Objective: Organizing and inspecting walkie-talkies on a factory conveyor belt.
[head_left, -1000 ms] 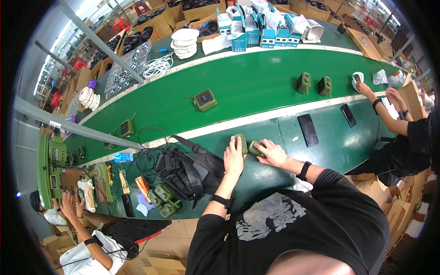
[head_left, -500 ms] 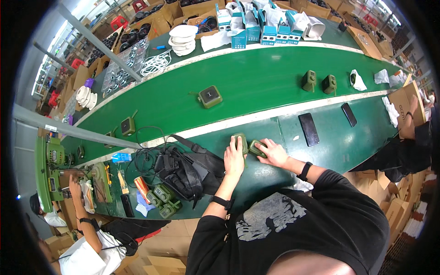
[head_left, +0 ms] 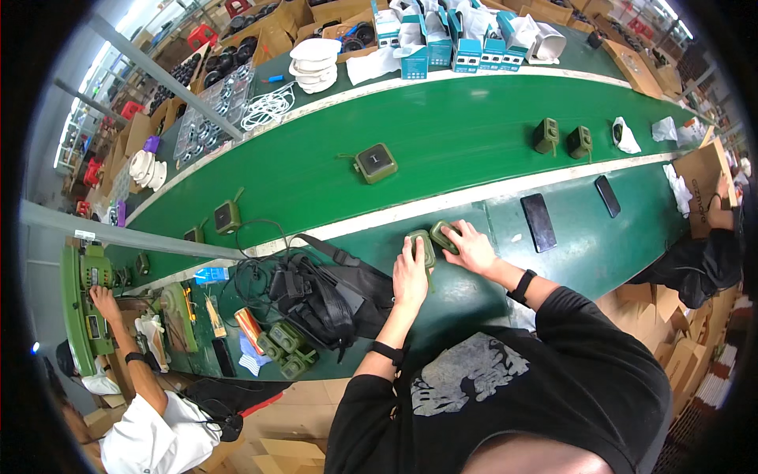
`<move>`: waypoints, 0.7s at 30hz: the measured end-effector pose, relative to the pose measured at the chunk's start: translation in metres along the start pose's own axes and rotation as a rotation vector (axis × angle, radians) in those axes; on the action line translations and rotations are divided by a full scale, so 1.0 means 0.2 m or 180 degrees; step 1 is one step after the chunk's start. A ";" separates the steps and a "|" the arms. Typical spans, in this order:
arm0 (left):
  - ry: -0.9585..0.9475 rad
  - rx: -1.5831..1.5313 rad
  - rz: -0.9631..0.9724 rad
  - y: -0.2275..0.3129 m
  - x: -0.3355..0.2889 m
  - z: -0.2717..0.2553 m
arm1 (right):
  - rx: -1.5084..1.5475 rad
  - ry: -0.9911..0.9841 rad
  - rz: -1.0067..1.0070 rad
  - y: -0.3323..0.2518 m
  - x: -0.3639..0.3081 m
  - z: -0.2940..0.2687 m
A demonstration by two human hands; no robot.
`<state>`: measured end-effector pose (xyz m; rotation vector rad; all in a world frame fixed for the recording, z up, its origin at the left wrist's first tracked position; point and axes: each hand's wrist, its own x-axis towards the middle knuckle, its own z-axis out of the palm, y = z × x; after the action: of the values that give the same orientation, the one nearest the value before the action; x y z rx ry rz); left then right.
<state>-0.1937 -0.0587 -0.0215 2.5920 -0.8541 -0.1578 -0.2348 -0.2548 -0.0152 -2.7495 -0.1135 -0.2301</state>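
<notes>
In the head view, the left hand (head_left: 410,278) is grasping one boxy green device (head_left: 429,250), and the right hand (head_left: 474,250) is gripping a second green device (head_left: 442,238) just beside it. A black bag (head_left: 312,296) is lying left of both hands; a black phone (head_left: 538,223) is resting to their right.

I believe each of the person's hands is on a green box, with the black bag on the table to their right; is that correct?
Not quite: in the head view, the black bag lies left of the left hand and right hand; the rest stands.
</notes>
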 end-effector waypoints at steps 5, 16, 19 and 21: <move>0.0039 -0.0076 0.0017 0.00 0.03 0.01 | -0.0032 0.0014 0.0180 0.00 0.03 0.00; -0.0461 -0.0347 0.0052 -0.04 0.08 -0.18 | -0.0033 -0.0543 0.0292 -0.05 0.08 -0.14; -0.0670 -0.0633 0.0310 -0.16 0.11 -0.32 | 0.0542 -0.0347 0.0205 0.07 0.23 -0.26; -0.0272 -0.0702 0.0193 -0.28 0.12 -0.33 | 0.1299 -0.0301 0.0416 0.15 0.45 -0.25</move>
<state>-0.1288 -0.0090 0.0167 2.3661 -0.8906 -0.3285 -0.1499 -0.2968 0.0355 -2.3495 -0.0037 -0.0345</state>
